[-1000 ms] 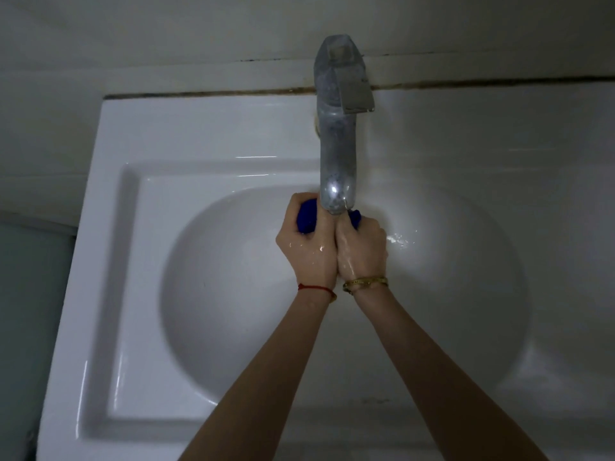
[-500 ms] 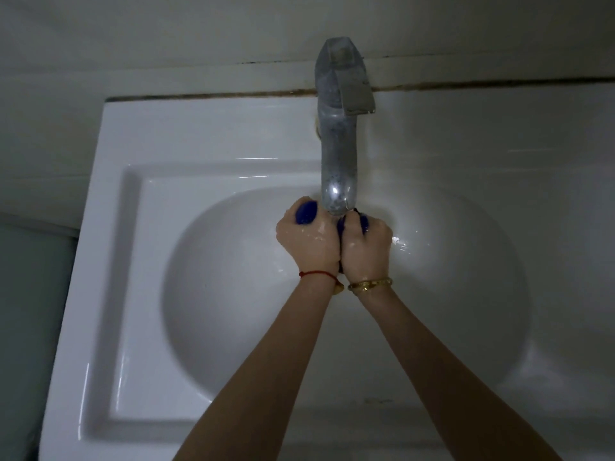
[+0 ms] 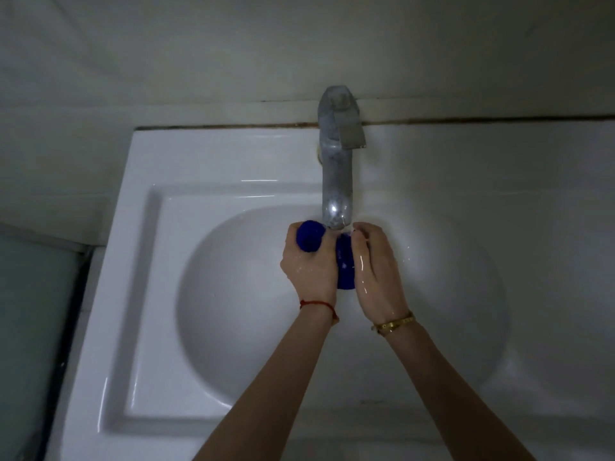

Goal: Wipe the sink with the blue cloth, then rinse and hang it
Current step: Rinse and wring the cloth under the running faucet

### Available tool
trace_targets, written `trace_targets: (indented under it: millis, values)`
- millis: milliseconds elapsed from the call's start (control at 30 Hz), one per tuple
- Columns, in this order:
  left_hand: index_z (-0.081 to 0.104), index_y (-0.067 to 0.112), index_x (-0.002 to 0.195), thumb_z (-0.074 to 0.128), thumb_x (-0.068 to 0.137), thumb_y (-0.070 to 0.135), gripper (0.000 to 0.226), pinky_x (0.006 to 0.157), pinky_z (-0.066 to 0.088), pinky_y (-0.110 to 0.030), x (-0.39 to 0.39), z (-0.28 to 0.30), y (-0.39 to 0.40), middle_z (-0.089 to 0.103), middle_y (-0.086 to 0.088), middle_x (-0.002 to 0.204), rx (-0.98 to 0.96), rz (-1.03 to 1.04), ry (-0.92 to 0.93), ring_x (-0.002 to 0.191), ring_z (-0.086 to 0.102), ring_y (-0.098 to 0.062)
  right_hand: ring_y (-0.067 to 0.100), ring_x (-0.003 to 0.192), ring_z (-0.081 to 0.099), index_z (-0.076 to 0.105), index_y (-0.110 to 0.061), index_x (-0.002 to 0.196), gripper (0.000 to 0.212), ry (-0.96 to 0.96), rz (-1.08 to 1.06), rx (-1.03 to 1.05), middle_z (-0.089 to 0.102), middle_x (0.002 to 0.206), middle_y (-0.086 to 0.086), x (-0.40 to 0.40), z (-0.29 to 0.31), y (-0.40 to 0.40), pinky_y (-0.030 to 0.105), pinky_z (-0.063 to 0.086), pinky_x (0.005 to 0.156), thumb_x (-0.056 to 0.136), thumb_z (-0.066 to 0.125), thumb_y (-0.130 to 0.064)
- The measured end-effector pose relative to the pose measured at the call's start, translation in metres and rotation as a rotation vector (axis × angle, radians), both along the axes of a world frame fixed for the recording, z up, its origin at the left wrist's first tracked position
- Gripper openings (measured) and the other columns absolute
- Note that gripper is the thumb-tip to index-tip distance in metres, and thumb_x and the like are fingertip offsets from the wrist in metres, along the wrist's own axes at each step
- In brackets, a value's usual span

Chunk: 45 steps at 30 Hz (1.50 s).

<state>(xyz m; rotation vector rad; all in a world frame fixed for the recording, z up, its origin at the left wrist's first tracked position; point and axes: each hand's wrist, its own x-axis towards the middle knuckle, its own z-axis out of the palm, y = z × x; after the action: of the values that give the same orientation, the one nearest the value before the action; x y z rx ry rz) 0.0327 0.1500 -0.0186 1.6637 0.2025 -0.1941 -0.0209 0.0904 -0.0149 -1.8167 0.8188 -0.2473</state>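
Two hands: left hand (image 3: 311, 266) and right hand (image 3: 376, 271) both grasp one blue cloth (image 3: 344, 261) under one faucet (image 3: 336, 168), over one sink (image 3: 139, 294).

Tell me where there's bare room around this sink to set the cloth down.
Bare: the flat sink rim left of the faucet, and the counter right of it. The bowl's near half, below the wrists, is free too. Crowded: under the spout, where left hand and right hand grip the blue cloth.

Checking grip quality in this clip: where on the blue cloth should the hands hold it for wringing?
At its two ends, one hand from each side: the blue cloth is bunched into a roll under the faucet, with the left hand and right hand already there.
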Motion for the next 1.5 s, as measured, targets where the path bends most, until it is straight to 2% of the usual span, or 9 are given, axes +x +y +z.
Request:
trace_targets:
  millis: [100,333,700,833,933,1067,1167,1333,1500]
  values:
    - [0.061,0.018,0.086,0.069,0.087,0.008,0.013,0.060,0.046,-0.006,0.000,0.003,0.006,0.064,0.002,0.080,-0.005,0.028,0.053,0.064,0.058,0.007,0.015,0.125,0.045,0.040,-0.018,0.140,0.056,-0.165,-0.059,-0.281,0.045,0.139,0.000,0.000,0.031,-0.010,0.038,0.041,0.106,0.095,0.027,-0.050]
    - [0.058,0.028,0.083,0.067,0.090,0.012,0.020,0.060,0.045,-0.005,-0.009,0.009,0.023,0.063,0.008,0.081,0.025,0.062,0.076,0.066,0.058,0.012,0.025,0.130,0.043,0.043,-0.001,0.140,0.053,-0.408,0.195,-0.737,0.048,0.141,0.014,0.022,0.087,-0.026,0.027,0.028,0.114,0.104,0.025,-0.035]
    - [0.059,0.027,0.081,0.068,0.090,0.014,0.018,0.060,0.046,-0.006,-0.008,0.013,0.037,0.064,0.009,0.079,-0.005,0.070,0.078,0.065,0.059,0.009,0.025,0.117,0.054,0.052,-0.004,0.135,0.052,-0.340,0.269,-0.802,0.058,0.133,0.009,0.009,0.067,-0.022,0.036,0.041,0.104,0.103,0.026,-0.036]
    - [0.061,0.022,0.082,0.069,0.090,0.014,0.013,0.064,0.051,-0.012,-0.009,0.016,0.038,0.065,0.005,0.079,-0.050,0.048,0.085,0.066,0.060,0.004,0.014,0.111,0.058,0.057,-0.003,0.129,0.038,-0.455,-0.009,-0.599,0.061,0.126,0.008,-0.004,0.060,-0.004,0.022,0.046,0.095,0.101,0.041,-0.025]
    - [0.062,0.019,0.082,0.069,0.089,0.014,0.012,0.068,0.053,-0.018,-0.009,0.019,0.038,0.065,0.006,0.077,-0.094,0.034,0.096,0.070,0.061,-0.002,-0.002,0.092,0.059,0.060,-0.015,0.120,0.031,-0.324,-0.388,-0.180,0.063,0.115,0.002,-0.020,0.044,0.013,0.013,0.050,0.072,0.096,0.048,-0.030]
    - [0.062,0.017,0.085,0.068,0.091,0.012,0.010,0.067,0.051,-0.016,-0.011,0.024,0.035,0.065,0.006,0.079,-0.116,-0.009,0.058,0.071,0.061,-0.001,0.014,0.092,0.063,0.058,-0.025,0.103,0.039,0.166,-0.338,0.553,0.062,0.104,-0.001,-0.019,0.024,0.021,0.034,0.056,0.070,0.090,0.046,-0.060]
    - [0.061,0.015,0.085,0.067,0.091,0.009,0.010,0.065,0.049,-0.012,-0.014,0.028,0.034,0.065,0.013,0.076,-0.083,-0.075,-0.039,0.070,0.061,0.002,0.028,0.091,0.065,0.063,-0.015,0.099,0.042,0.142,-0.368,0.987,0.067,0.102,0.009,-0.011,0.033,0.024,0.050,0.057,0.070,0.090,0.052,-0.055]
    - [0.064,0.011,0.098,0.069,0.091,0.025,0.017,0.071,0.051,-0.015,-0.019,0.026,0.041,0.067,0.008,0.087,-0.056,-0.239,-0.216,0.083,0.065,-0.009,0.028,0.094,0.068,0.068,-0.016,0.097,0.046,0.101,-0.362,0.870,0.072,0.097,0.010,-0.002,0.035,0.027,0.053,0.057,0.082,0.081,0.061,-0.059]
    - [0.064,0.007,0.084,0.045,0.096,0.041,0.040,0.072,0.051,-0.031,-0.024,0.022,0.034,0.063,-0.003,0.080,-0.083,-0.216,-0.236,0.076,0.060,-0.017,0.017,0.077,0.067,0.067,-0.014,0.085,0.053,0.065,-0.371,0.434,0.070,0.082,0.004,0.009,0.032,0.049,0.033,0.055,0.074,0.089,0.046,-0.062]
